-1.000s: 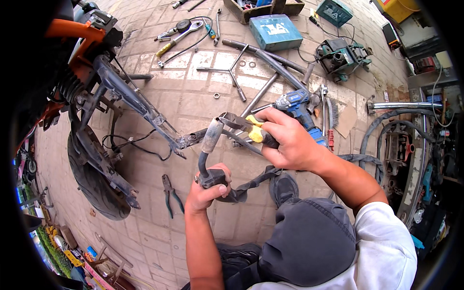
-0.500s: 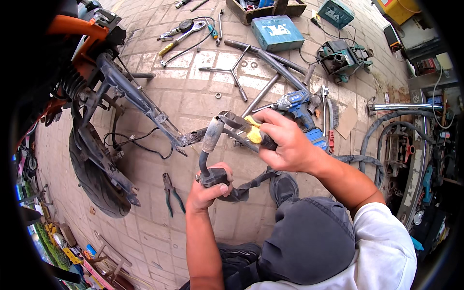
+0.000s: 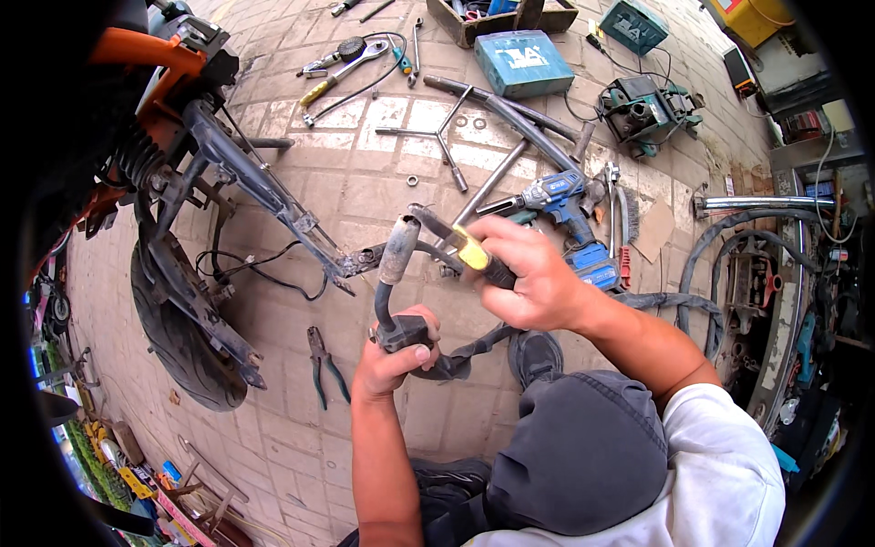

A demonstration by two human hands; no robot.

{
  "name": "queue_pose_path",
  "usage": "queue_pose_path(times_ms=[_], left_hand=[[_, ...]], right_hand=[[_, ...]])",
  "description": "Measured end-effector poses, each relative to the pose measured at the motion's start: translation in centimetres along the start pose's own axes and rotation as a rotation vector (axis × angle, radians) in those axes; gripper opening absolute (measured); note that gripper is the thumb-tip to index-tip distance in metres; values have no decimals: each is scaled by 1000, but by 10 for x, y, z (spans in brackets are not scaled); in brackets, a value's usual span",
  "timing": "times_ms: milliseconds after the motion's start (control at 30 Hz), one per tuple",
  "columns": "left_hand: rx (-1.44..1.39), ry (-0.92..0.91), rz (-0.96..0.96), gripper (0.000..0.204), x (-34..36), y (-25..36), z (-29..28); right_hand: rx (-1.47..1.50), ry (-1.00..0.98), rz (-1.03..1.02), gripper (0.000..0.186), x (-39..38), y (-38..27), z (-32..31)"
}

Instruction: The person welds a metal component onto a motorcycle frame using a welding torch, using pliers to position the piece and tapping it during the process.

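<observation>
My left hand (image 3: 394, 360) is wrapped round the black handle of a welding torch (image 3: 384, 305), whose bent neck ends in a worn cylindrical nozzle pointing up. My right hand (image 3: 527, 272) grips pliers (image 3: 469, 251) with yellow and black handles. Their jaws reach the nozzle's open tip; whether they pinch something there is too small to tell. From the torch handle a dark sleeved cable runs off to the right. Just beyond the nozzle lies the end of a dark metal frame arm (image 3: 366, 258). A second pair of pliers (image 3: 318, 351) with dark green handles rests on the paving, left of my left forearm.
A partly stripped vehicle with an orange frame (image 3: 169, 64) and a black tyre (image 3: 173, 328) stands at left. Ahead lie a Y-shaped wrench (image 3: 439, 135), steel tubes (image 3: 529, 128), a blue cordless drill (image 3: 558, 193), a teal case (image 3: 524, 64) and a green machine (image 3: 643, 109).
My right hand has shifted slightly left and down, and the pliers have turned, with their handles seeming closer together. The nozzle leans a little differently. My left hand stays put.
</observation>
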State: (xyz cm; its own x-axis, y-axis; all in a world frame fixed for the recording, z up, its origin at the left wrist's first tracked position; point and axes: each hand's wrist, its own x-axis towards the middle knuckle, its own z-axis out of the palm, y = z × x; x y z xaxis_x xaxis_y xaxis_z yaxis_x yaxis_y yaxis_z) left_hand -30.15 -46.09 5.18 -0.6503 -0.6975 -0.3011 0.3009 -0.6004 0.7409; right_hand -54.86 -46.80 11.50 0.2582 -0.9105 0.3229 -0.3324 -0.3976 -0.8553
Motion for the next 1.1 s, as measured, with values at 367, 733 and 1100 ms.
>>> queue_pose_path(times_ms=[367,733,1100], left_hand=[[-41,4,10,34,-1,-1,-2],[21,9,43,38,-1,0,1],[43,7,32,36,0,0,5]], right_hand=[[-110,16,-16,29,2,-2,8],[580,-131,238,27,4,-10,14],[-179,24,-57,32,6,-4,-7]])
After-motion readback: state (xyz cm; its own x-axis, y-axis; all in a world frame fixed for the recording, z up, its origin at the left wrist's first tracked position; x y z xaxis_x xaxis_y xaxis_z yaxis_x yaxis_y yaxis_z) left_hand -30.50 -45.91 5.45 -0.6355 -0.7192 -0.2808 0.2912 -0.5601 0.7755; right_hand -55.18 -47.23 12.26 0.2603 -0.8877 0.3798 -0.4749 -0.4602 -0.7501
